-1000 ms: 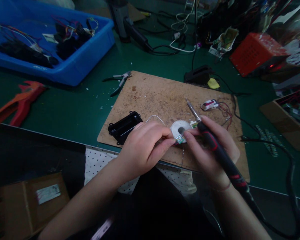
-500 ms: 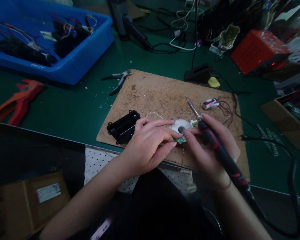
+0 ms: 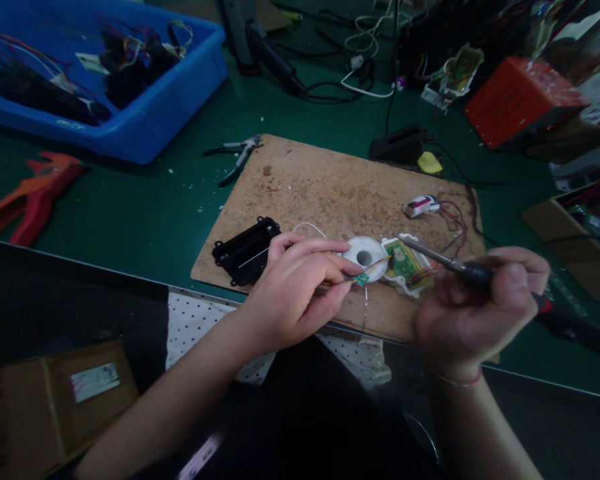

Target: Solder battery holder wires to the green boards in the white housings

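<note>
My left hand [image 3: 305, 280] pinches a small green circuit board [image 3: 363, 280] with thin wires, held at the near edge of a white solder spool [image 3: 377, 251]. My right hand [image 3: 480, 313] is closed around a soldering iron [image 3: 475, 273]. Its metal tip points left, over a green board in a pale housing [image 3: 405, 263]. An open black plastic case [image 3: 247, 252] lies just left of my left hand. Beyond the housing rests a small white and red battery [image 3: 421, 206] with red and black leads. All of these are over a brown work board [image 3: 320, 180].
Cutting pliers [image 3: 237, 157] lie at the board's far left corner, and orange-red pliers [image 3: 35, 193] farther left. A blue bin [image 3: 155, 127] holds wired parts. At the back right are a black iron stand [image 3: 400, 145], a red box [image 3: 520, 100] and a cardboard box [image 3: 570, 247].
My right hand has moved right, away from the small board, and turned the soldering iron flatter. The pale housing now shows more fully. My left hand has stayed nearly still.
</note>
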`<state>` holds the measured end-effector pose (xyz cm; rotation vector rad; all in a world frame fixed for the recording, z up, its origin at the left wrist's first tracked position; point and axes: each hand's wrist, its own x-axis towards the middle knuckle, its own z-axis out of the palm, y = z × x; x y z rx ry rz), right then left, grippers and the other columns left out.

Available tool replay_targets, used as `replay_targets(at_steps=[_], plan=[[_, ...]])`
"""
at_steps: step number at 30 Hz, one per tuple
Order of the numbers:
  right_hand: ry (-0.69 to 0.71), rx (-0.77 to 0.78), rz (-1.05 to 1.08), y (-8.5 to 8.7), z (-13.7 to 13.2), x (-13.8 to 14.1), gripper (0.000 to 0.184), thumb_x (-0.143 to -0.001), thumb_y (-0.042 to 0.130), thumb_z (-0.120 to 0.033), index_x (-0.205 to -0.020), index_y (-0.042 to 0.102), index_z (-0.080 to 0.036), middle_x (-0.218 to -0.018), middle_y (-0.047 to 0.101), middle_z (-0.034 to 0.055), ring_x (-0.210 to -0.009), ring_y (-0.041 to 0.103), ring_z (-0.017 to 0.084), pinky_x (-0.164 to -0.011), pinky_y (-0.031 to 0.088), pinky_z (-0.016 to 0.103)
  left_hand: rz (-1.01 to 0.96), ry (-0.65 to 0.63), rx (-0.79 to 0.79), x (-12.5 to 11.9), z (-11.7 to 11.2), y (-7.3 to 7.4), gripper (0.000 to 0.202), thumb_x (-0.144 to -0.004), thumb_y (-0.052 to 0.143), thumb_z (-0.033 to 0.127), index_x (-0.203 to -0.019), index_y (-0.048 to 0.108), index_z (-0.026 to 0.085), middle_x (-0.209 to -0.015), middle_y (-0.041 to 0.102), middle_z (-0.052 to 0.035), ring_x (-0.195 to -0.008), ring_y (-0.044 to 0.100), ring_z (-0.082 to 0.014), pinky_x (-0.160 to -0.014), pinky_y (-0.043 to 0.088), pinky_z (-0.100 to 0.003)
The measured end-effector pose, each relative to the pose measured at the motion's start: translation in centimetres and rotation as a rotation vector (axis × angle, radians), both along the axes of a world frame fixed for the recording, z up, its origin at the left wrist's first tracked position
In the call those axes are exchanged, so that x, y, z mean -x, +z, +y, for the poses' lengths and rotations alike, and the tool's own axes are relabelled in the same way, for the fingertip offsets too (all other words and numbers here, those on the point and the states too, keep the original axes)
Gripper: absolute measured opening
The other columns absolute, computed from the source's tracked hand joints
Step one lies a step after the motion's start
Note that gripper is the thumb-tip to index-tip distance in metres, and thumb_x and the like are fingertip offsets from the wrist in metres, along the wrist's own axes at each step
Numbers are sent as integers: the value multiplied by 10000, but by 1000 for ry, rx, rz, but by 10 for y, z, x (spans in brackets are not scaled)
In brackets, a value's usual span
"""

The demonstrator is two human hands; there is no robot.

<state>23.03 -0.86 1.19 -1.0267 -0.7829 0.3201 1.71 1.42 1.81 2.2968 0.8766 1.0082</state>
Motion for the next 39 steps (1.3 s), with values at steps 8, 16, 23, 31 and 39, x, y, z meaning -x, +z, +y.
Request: replay_targets(at_steps=[8,16,23,31,39], plan=[[8,10,-160,-3,-6,0,212,-828,642,-272,-647,543,-221,-554,420,-56,-479,473,119,-469,336,279,11,4,27,1,0,2,114,-983,610,177,-885,584,229,-1125,825,9,-1244,700,-229,-1107,351,-471],[14,117,-153,1,-9,1,217,-781,651,-269,-601,534,-232,-520,366,-64,-470,431,117,-482,313,275,17,6,27,1,0,1,103,-971,614,171,-893,586,231,-1134,824,5,-1241,700,-225,-1107,358,-465],[31,117,-196,0,-10,0,199,-809,658,-248,-628,580,-218,-560,521,-44,-514,482,110,-511,348,272,4,-1,22,2,0,0,104,-979,622,161,-911,579,226,-1137,818,14,-1245,692,-208,-1115,346,-452],[38,79,-221,-1,-9,0,233,-828,679,-266,-628,572,-214,-568,535,-43,-532,498,108,-536,368,271,7,3,18,1,0,1,112,-985,614,169,-903,566,229,-1131,821,10,-1233,699,-216,-1107,348,-458],[28,105,-204,-1,-10,0,221,-811,658,-239,-612,564,-222,-554,538,-41,-515,482,116,-523,356,281,9,12,9,0,0,2,117,-980,612,173,-886,570,229,-1115,827,5,-1211,713,-221,-1103,360,-462]])
